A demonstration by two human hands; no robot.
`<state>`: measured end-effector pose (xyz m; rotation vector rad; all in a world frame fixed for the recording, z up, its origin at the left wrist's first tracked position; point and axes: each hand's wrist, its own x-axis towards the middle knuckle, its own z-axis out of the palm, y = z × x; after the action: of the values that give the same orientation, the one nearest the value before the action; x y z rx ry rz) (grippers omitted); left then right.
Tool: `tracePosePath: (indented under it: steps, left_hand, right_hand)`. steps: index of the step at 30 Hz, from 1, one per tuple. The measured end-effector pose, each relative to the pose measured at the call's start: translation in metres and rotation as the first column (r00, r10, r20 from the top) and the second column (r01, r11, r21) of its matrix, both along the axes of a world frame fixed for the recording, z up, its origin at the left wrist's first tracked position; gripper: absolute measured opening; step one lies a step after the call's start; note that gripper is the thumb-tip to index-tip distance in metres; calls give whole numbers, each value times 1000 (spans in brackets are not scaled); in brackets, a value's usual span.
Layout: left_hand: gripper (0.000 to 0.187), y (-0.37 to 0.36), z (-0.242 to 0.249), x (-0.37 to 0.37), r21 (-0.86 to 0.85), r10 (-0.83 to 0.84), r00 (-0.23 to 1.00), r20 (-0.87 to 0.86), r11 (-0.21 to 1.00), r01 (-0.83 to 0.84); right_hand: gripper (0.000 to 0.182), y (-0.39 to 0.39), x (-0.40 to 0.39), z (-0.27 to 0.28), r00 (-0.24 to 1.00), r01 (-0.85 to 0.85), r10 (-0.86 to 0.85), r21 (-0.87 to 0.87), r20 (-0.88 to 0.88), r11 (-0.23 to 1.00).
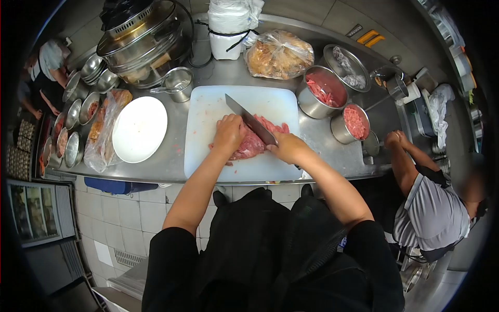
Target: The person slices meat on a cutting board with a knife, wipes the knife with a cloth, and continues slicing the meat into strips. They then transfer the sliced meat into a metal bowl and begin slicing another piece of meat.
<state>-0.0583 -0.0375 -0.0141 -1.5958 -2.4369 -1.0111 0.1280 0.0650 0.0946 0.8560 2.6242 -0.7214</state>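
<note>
Raw meat (249, 145) | step: slicing on cutting board (218, 109) | left hand (228, 132) grip pinning meat | right hand (287, 147) grip closed on knife (249, 120) | next: steady, even draw cut

A slab of raw red meat (249, 144) lay flat on the white cutting board (208, 109), a broad-bladed knife (249, 120) angled across it.
</note>
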Motion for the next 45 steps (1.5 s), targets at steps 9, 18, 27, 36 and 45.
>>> tracePosePath:
  steps: [9, 18, 27, 36, 45]
  left_hand:
    - [13, -1, 4, -1, -6, -55, 997, 53, 998, 56]
    - [19, -25, 6, -2, 107, 27, 999, -39, 994, -23]
    - [19, -19, 1, -4, 32, 9, 1000, -10, 999, -9]
    - [17, -20, 6, -3, -1, 29, 1000, -1, 1000, -29]
    - [17, -20, 4, -5, -8, -3, 1000, -6, 1000, 3]
  right_hand:
    - [36, -10, -9, -43, 992, 24, -25, -9, -125, 1000]
    - [41, -8, -7, -9, 1000, 4, -4, 26, -19, 1000]
    - [39, -20, 12, 17, 983, -60, 58, 8, 171, 998]
    - [38, -8, 14, 23, 998, -62, 61, 64, 8, 996]
    - [34, -11, -5, -20, 997, -50, 48, 37, 53, 998]
